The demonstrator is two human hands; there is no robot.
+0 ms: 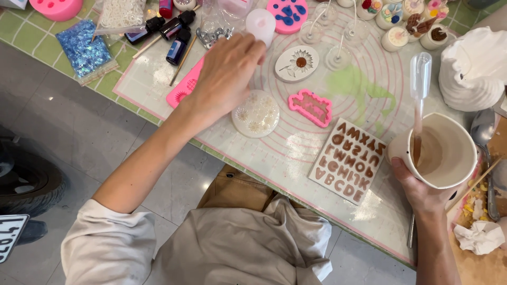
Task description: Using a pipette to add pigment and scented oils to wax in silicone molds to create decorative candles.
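- the left hand (227,74) reaches out over the desk (31,37) toward its far side, its fingers closed on a pale pink, rounded silicone mould (261,25), lifted a little, probably to keep it clear of the moulds lying below.
- the right hand (422,190) is wrapped around a cream-coloured paper cup (449,153) near the right end of the desk, fingers clamped on its wall; the cup tilts toward the person, which lets the brownish liquid inside pool to one side.
- a clear plastic dropper pipette (420,84) stands in the cup, its tip in the liquid and its bulb leaning against the rim; nothing holds it.
- just left of the cup, at the near edge of the desk, lies a rectangular white letter mould (348,161) whose cavities look filled with the same brown liquid, close enough for filling by pipette.
- between the hands, on a translucent round-lined work mat (296,148), lie a round white flower mould (256,113), a pink frilly-edged mould (311,107) and an oval sunflower mould (297,63).
- a flat pink mould (182,89) is mostly hidden under the left wrist, so its shape is unclear.
- dark small bottles (177,31) and a bag of blue glitter (84,50) sit at the far left; their labels are too small to make out.
- the white ridged jug (472,68) and a metal spoon (483,132) are cut off at the right edge.
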